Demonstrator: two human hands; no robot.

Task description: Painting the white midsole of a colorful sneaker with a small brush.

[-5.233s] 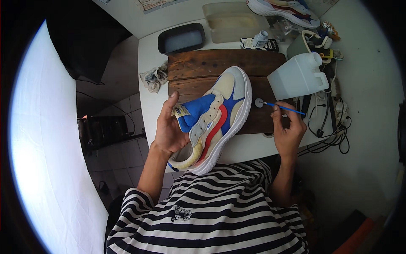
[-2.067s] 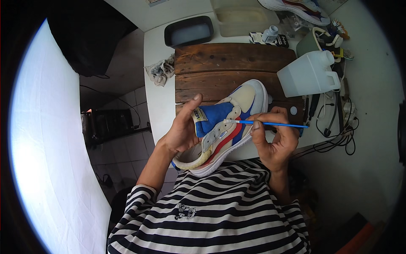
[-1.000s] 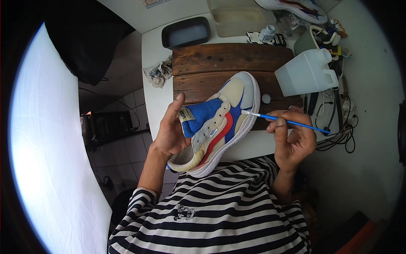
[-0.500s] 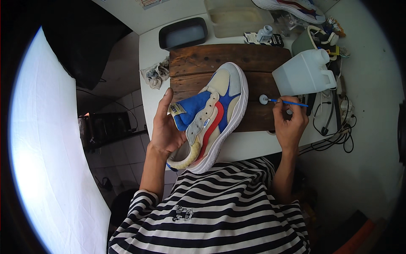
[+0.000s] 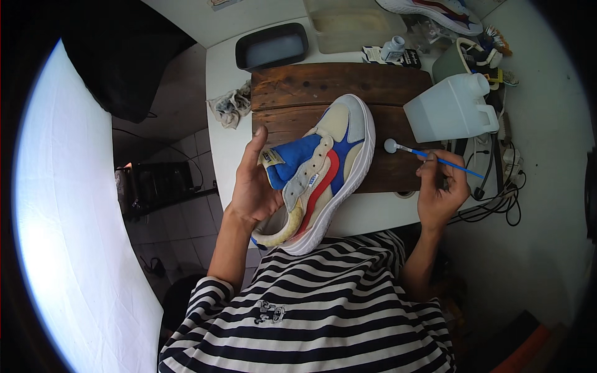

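Note:
My left hand (image 5: 255, 189) holds a sneaker (image 5: 329, 165) by its opening, thumb outside and the other fingers hidden behind the blue tongue. The sneaker has cream, grey, blue and red panels, no laces in its eyelets and a thick white sole; its toe points away from me. Between the thumb and fingers of my right hand (image 5: 440, 189) is a thin paintbrush (image 5: 448, 163) with a blue handle. Its tip is at a small round white cap (image 5: 390, 146) on the dark wooden board (image 5: 323, 78); whether they touch, I cannot tell.
A translucent jug (image 5: 448, 112) stands on the board's right side. Behind are a black tray (image 5: 270, 46), a clear tub (image 5: 357, 34), a small bottle (image 5: 393, 48) and another sneaker (image 5: 435, 13). A crumpled rag (image 5: 230, 107) lies left; cables (image 5: 494, 202) tangle at right.
My right hand has shifted right and slightly down, and the brush handle slants more steeply toward the lower right. The sneaker and my left hand have moved slightly right.

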